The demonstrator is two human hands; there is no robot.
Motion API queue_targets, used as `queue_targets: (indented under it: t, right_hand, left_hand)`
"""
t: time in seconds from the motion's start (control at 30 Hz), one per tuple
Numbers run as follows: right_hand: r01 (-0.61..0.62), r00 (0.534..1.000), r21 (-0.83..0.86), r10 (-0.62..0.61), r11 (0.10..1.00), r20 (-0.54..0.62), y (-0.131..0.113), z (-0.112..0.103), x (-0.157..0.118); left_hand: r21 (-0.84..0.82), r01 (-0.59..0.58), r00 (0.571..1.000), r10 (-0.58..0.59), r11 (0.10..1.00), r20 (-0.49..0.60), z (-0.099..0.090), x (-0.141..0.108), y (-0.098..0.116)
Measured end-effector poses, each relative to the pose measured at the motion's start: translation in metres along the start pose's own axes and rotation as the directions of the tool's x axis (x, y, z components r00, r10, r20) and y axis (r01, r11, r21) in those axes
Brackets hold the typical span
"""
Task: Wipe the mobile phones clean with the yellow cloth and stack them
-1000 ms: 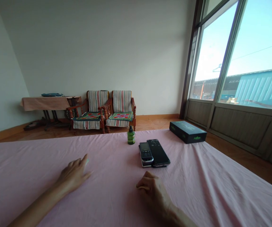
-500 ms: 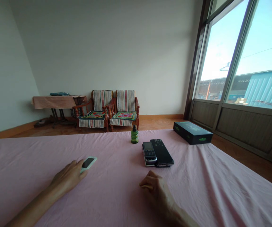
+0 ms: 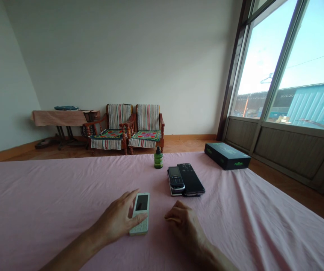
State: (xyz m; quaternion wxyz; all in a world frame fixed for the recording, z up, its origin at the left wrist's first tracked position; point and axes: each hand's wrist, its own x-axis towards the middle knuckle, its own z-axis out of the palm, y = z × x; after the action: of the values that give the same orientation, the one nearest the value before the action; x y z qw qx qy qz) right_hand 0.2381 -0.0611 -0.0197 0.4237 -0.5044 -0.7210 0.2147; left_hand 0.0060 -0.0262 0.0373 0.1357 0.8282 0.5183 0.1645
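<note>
A pale green-white phone (image 3: pixel 142 222) with a dark screen lies on the pink cloth, its screen end pointing away. My left hand (image 3: pixel 119 214) is at its left side, thumb over the keys and fingers along the left edge. To the right, my right hand (image 3: pixel 183 222) rests curled on the cloth; whether anything is inside it is hidden. Beyond the right hand a keypad phone (image 3: pixel 176 180) sits on top of another phone, whose edge shows beneath. Against them lies a large black phone (image 3: pixel 191 180).
A green bottle (image 3: pixel 158 159) stands near the far edge of the pink-covered surface (image 3: pixel 66 188). A black box (image 3: pixel 226 156) lies at the far right corner. Past the edge are two wooden chairs (image 3: pixel 147 131) and a cloth-covered table (image 3: pixel 57 118).
My left hand has moved right with the pale phone, which now lies closer to my right hand and points more directly away. My right hand remains curled in about the same place.
</note>
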Motion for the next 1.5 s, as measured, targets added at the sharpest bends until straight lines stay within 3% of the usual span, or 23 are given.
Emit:
queue_targets:
  t: [0.23, 0.47, 0.7, 0.8, 1.0, 1.13, 1.33, 1.5]
  right_hand:
    - [-0.004, 1.0, -0.007, 0.003, 1.0, -0.017, 0.0, 0.0, 0.0]
    - [-0.033, 0.999, 0.055, 0.035, 0.998, -0.032, 0.009, 0.0, -0.003]
    - [-0.021, 0.997, -0.071, 0.015, 0.997, -0.081, 0.008, -0.002, -0.01]
    - [0.035, 0.997, -0.154, -0.045, 0.987, -0.059, -0.005, 0.006, -0.012]
    - [0.14, 0.981, -0.132, -0.119, 0.981, 0.153, -0.041, 0.036, -0.007]
    - [0.085, 0.993, -0.199, -0.067, 0.976, 0.092, -0.04, 0.051, 0.013]
    - [0.092, 0.996, -0.219, -0.086, 0.971, 0.036, -0.024, 0.061, 0.051]
    - [0.066, 0.998, -0.207, -0.066, 0.976, 0.006, -0.028, 0.063, 0.03]
  left_hand:
    - [-0.191, -0.154, 0.985, 0.166, 0.969, 0.05, 0.008, 0.006, -0.029]
    - [-0.23, -0.171, 0.984, 0.177, 0.958, 0.007, 0.029, -0.002, -0.024]
    - [-0.272, -0.194, 0.976, 0.213, 0.943, 0.045, 0.027, -0.003, -0.04]
    - [-0.282, -0.239, 0.963, 0.264, 0.929, 0.055, 0.025, -0.005, -0.043]
    - [-0.299, -0.257, 0.957, 0.286, 0.919, 0.057, 0.025, -0.008, -0.044]
    - [-0.32, -0.244, 0.963, 0.268, 0.915, 0.033, 0.029, -0.007, -0.044]
    - [-0.314, -0.232, 0.967, 0.253, 0.921, 0.027, 0.025, -0.008, -0.039]
    - [-0.265, -0.21, 0.973, 0.228, 0.941, 0.037, 0.025, -0.007, -0.037]
